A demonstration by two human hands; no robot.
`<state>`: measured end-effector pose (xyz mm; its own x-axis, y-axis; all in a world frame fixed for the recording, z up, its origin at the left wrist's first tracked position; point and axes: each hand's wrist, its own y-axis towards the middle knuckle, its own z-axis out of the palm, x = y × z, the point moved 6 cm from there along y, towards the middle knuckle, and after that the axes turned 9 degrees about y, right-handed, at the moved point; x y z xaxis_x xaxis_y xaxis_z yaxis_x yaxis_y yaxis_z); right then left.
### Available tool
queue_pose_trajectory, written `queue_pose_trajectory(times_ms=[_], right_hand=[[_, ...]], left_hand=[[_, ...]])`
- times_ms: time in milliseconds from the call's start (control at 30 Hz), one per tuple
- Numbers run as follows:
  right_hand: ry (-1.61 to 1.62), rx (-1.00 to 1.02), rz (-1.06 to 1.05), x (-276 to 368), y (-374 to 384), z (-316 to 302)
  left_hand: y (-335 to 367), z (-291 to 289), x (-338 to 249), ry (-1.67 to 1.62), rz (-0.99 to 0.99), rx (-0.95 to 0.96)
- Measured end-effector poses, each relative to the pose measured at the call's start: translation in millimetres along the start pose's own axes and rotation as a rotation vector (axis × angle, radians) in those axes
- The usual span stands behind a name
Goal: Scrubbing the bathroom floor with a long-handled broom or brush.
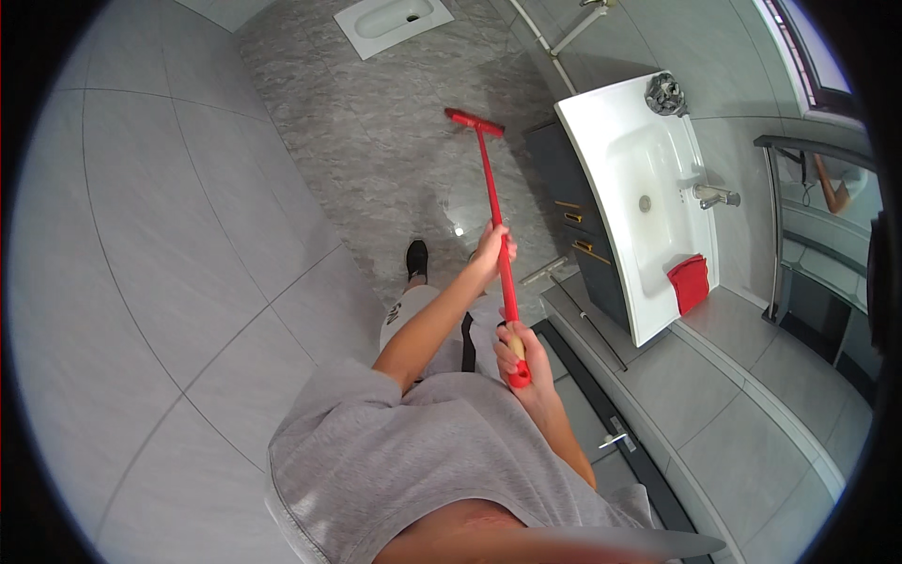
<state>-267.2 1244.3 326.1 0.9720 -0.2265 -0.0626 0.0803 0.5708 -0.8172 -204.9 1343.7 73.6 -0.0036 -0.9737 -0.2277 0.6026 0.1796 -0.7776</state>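
Both hands grip the long red handle of a floor brush (488, 174), which slants away from my body. My left hand (492, 248) is wrapped round the middle of the handle. Nearer my body, my right hand (524, 355) is closed round its upper end, where a tan section and the red hanging cap show. The narrow red brush head (474, 121) rests on the grey marbled floor (376, 132), close to the vanity cabinet. Its underside is hidden, so the bristles cannot be made out.
A white squat toilet (381, 23) is set in the floor at the far end. On the right, a white washbasin (625, 216) with a red cloth (689, 284) tops a dark cabinet (573, 202). A tiled wall (188, 235) runs along the left; a dark-framed door (587, 395) stands near right.
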Motion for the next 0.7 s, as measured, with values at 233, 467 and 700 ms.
queue_pose_trajectory(times_ms=[233, 467, 700], right_hand=[[-0.115, -0.124, -0.002, -81.4, 82.3, -10.2], [-0.088, -0.034, -0.072, -57.3, 169.2, 53.6], [-0.182, -0.165, -0.104, -52.2, -1.9, 111.0]], left_hand=[[28.1, -110.9, -7.6, -0.034, -0.172, -0.071], [103.3, -71.0, -122.6, 0.19, -0.065, 0.053], [-32.4, -3.8, -82.9, 0.203, -0.087, 0.086]])
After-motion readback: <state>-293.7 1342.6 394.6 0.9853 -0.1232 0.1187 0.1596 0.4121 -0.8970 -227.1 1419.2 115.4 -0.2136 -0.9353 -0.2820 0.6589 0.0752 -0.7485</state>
